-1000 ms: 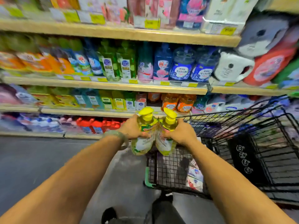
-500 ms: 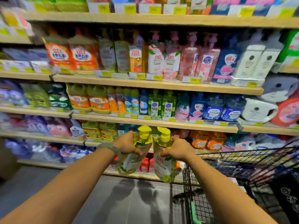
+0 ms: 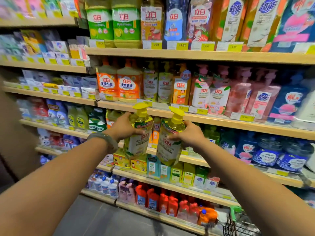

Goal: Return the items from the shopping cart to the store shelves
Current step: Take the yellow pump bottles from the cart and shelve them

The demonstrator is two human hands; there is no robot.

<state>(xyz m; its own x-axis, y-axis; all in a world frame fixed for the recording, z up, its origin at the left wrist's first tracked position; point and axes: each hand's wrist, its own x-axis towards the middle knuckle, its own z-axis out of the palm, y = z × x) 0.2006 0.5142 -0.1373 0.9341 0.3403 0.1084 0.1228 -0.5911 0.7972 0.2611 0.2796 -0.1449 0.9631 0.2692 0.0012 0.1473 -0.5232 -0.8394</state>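
Observation:
I hold two yellow pump bottles of dish soap upright in front of the store shelves. My left hand (image 3: 125,127) grips the left bottle (image 3: 137,137) round its shoulder. My right hand (image 3: 189,135) grips the right bottle (image 3: 167,147) from the right side. Both bottles hang in the air, close together, their yellow pumps level with the edge of a wooden shelf (image 3: 213,119). On that shelf stand matching pale pump bottles (image 3: 157,84) among orange and pink ones. Only a corner of the shopping cart (image 3: 238,227) shows at the bottom right.
Wooden shelves packed with detergent bottles and pouches fill the view, with yellow price tags (image 3: 202,111) on their edges. Red bottles (image 3: 163,201) line the lowest shelf. Grey floor (image 3: 95,217) lies below. A second shelving unit (image 3: 44,68) with small boxes stands to the left.
Both hands have carried the two bottles up and away from the cart, closer to the shelves. The view has swung left and upward, so the cart has nearly left the frame.

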